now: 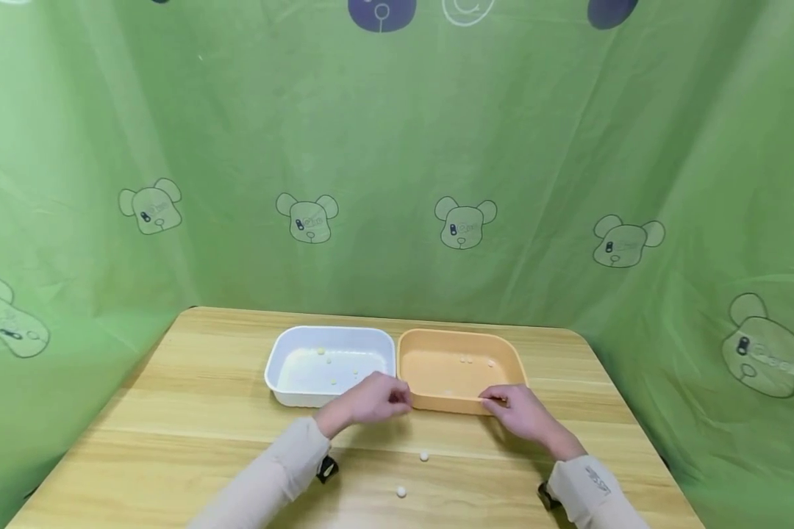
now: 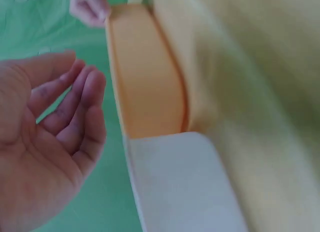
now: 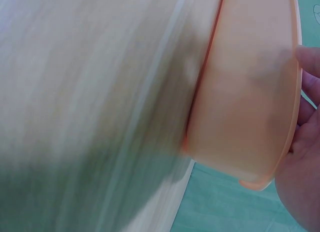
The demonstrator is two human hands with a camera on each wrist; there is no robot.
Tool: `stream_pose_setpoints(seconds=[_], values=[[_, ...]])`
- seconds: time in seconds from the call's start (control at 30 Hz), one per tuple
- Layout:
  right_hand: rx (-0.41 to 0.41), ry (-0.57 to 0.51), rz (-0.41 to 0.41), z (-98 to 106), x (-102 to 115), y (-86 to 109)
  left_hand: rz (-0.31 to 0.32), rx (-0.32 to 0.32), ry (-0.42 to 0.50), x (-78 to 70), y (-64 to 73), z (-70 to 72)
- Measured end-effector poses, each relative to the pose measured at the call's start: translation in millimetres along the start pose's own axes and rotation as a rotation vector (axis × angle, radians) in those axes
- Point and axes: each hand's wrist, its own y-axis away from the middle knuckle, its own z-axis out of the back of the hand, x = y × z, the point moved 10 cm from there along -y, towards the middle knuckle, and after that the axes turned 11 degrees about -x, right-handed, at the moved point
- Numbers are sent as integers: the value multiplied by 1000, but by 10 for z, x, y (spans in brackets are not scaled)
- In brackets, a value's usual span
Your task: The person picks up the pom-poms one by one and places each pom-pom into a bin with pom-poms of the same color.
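Observation:
An orange tray [image 1: 466, 405] and a white tray [image 1: 294, 398] stand side by side on the table. My right hand [image 1: 517, 413] pinches the orange tray's near rim toward its right end. In the right wrist view, that hand's thumb [image 3: 308, 59] lies outside the wall and its fingers are partly hidden behind the rim. Close to where the trays meet is my left hand [image 1: 376, 398], its fingers loosely bent. The left wrist view shows nothing between the left fingers [image 2: 92, 87], which stay apart from the orange wall.
One small white ball [image 1: 424, 456] lies on the wooden table [image 1: 172, 433] before the trays, another white ball [image 1: 401, 491] nearer me. Several small yellowish pieces are inside the white tray; a few pale ones sit in the orange tray. Green curtain [image 1: 384, 272] surrounds the table.

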Motion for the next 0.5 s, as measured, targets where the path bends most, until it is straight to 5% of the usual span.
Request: stream_pose_setpoints(seconds=[0.27,0.5], values=[[5,-2,-14,-8,-36,-8,-153,194,-77,-161,480,-409],[-2,7,-4,-15,-26,-4,-254,244,-187,-203,683,-633]])
